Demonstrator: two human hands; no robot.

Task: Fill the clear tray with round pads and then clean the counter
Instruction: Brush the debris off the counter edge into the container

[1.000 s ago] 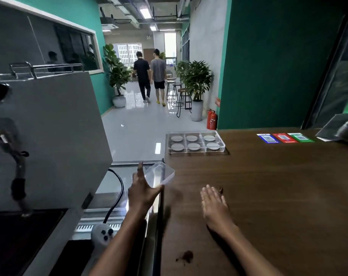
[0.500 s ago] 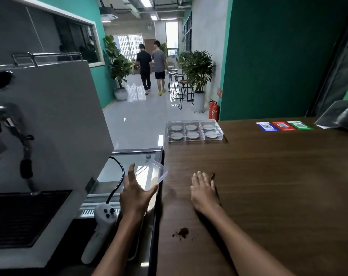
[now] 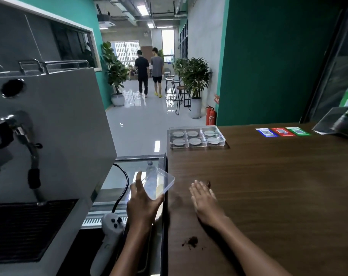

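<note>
Left hand: the left hand [image 3: 143,204] holds a clear lid [image 3: 159,183] at the left edge of the table [image 3: 268,186], thumb on the near side and one finger up behind it. Half a second ago the lid looked flatter and lower; now it is tilted more upward, with its far corner raised over the table edge.
Right hand: the right hand [image 3: 206,200] lies flat and unclenched, palm down on the wood, grasping nothing. It keeps almost the same place as before, fingers together and pointing away from the person.
Clear tray: the clear tray [image 3: 197,137] stands at the far left corner of the table, well apart from both hands, unchanged from the earlier frames. Each of its six compartments has one of the round pads [image 3: 192,133].
Brown crumbs: a small brown pile [image 3: 191,241] lies on the table near the right forearm, and one dark bit [image 3: 209,184] sits just beside the right fingertips, as before.
Left side: a grey machine [image 3: 50,136] stands left of the table, with a white controller [image 3: 109,236] below the left wrist.
Far edge: three coloured cards [image 3: 282,132] lie flat.
</note>
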